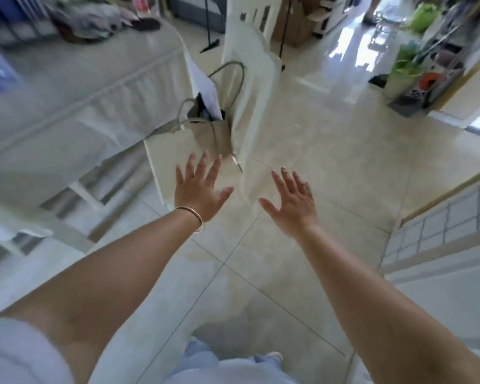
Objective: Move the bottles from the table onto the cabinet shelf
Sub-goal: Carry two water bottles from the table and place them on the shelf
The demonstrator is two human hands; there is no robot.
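Counts, head view: 2 hands were in frame, left hand [198,189] and right hand [291,202], centre. 1 bracelet [194,217] on left wrist. 1 table [81,106], upper left. 1 chair [250,87], upper centre. 1 bag [205,131] on chair seat. Bottles: 0 discernible; img blurred.

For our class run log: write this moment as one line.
left hand: open, empty | right hand: open, empty | bottles: none visible | below: tiled floor

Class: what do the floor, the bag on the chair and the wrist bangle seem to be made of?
Floor: glossy tile, probably ceramic or stone; grout lines, window glare.
Bag: looks like beige woven cloth; it slumps, matte.
Bangle: thin polished metal, gold-toned; it glints.
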